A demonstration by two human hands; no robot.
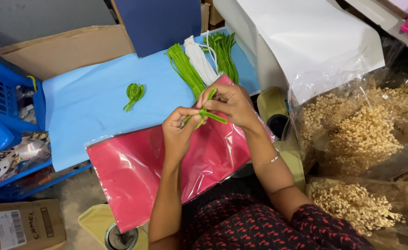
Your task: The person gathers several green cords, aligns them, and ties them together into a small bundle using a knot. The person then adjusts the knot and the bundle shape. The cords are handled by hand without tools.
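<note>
Green pipe cleaners (205, 112) sit pinched between both my hands, left hand (180, 131) and right hand (230, 103) clamped on them above the pink sheet (134, 171). Loosen either grip and the fold, I think half-made, could spring open or drop.

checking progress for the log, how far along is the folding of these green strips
One folded green piece lies finished on the blue sheet. A second green strip is pinched between the left hand and right hand. The green bundles and white bundle look untouched, so most remains.
</note>
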